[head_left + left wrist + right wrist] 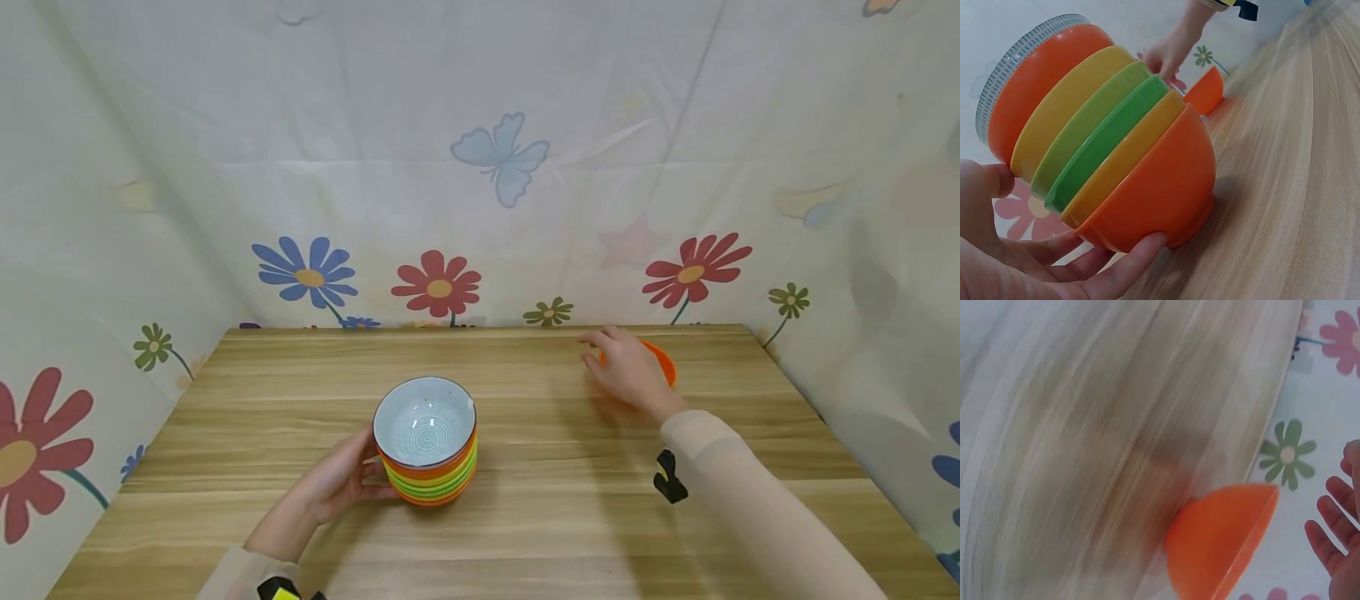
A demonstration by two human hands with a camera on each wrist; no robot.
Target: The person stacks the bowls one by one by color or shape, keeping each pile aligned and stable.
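Observation:
A stack of several nested bowls [431, 483], orange, yellow and green, stands on the wooden table. On top of it is a bowl with a pale blue ringed inside [427, 425] and a dark rim. My left hand [348, 479] touches the stack's left side. In the left wrist view, its spread fingers [1125, 265] lie along the bowls, the lowest one against the bottom orange bowl [1154, 190]. At the back right, my right hand [626, 367] hovers by a single orange bowl [1222, 540], which it partly covers in the head view. Its fingers are apart, holding nothing.
The wooden table [517, 533] reaches back to a white curtain [360, 183] printed with flowers and a butterfly. More of this cloth hangs at both sides. Dark and yellow pieces [667, 479] are attached at the sleeves.

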